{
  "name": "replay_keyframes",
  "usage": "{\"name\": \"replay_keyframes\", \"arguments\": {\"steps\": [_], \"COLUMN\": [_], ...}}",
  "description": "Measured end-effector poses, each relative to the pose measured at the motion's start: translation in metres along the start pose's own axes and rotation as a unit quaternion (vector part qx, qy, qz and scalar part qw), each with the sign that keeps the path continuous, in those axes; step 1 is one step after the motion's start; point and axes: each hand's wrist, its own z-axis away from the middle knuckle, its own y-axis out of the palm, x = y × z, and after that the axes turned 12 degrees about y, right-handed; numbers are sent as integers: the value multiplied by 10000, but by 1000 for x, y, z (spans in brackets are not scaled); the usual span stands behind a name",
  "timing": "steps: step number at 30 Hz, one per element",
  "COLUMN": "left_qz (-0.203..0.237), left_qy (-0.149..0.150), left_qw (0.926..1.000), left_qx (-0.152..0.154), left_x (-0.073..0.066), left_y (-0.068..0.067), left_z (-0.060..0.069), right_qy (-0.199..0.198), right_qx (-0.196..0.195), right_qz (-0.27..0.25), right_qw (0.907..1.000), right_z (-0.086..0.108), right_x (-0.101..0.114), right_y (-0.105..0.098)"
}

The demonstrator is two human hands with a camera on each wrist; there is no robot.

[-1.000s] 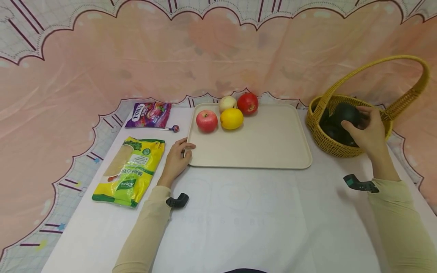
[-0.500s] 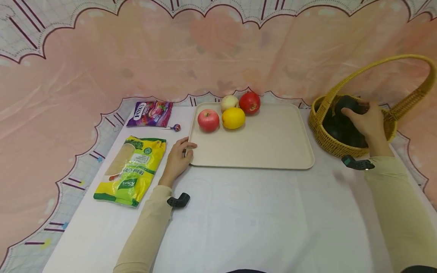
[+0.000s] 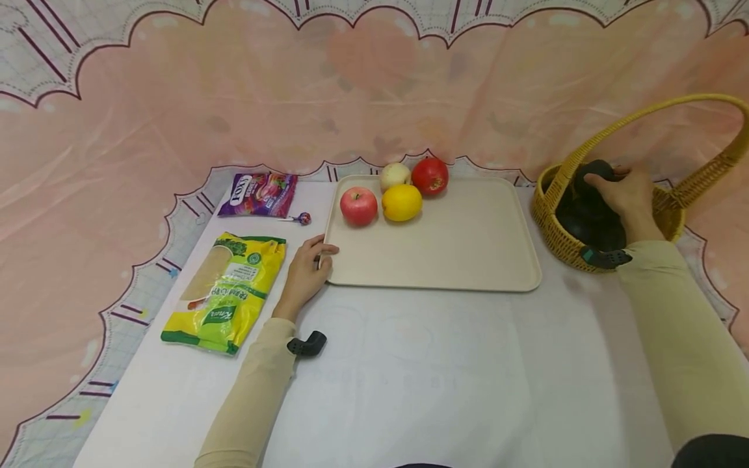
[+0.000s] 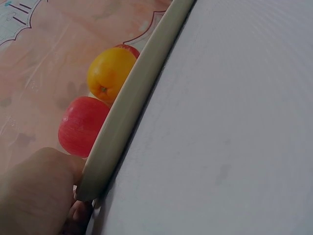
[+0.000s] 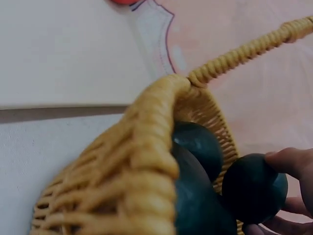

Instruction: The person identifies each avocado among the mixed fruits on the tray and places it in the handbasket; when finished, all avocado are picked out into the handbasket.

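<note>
My left hand grips the left edge of a beige tray near its front corner; in the left wrist view the thumb lies over the rim and fingers are beneath. At the right, my right hand reaches into a yellow wicker basket. Its thumb and fingers hold a smooth dark green rounded fruit, much like an avocado, against the basket's inner side. More dark green fruits lie below it. On the tray sit a red apple, a yellow fruit, a pale fruit and a pomegranate.
Left of the tray lie a purple candy bag, a lollipop and a yellow-green food packet. The tall basket handle arches over the basket. A patterned pink cloth hangs behind the white table.
My right hand has moved farther back within the basket with the dark green fruit, and its forearm has come forward. My left hand stays on the tray. The view has shifted slightly.
</note>
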Motion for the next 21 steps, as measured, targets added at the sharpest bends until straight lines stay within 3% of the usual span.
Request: {"name": "replay_keyframes", "arguments": {"steps": [6,12,21], "left_qz": [-20,-38,-77], "left_qy": [-30,16,124], "left_qw": [10000,10000,9999], "left_qx": [35,40,-71], "left_x": [-1,-2,1], "left_y": [-1,0,1], "left_z": [0,1,0], "right_qy": [-219,18,-127], "right_qx": [198,308,37], "right_qz": [393,617,987], "right_qw": [9988,9976,9950], "right_z": [-4,-7,-4], "right_x": [5,7,10], "right_y": [4,3,5]}}
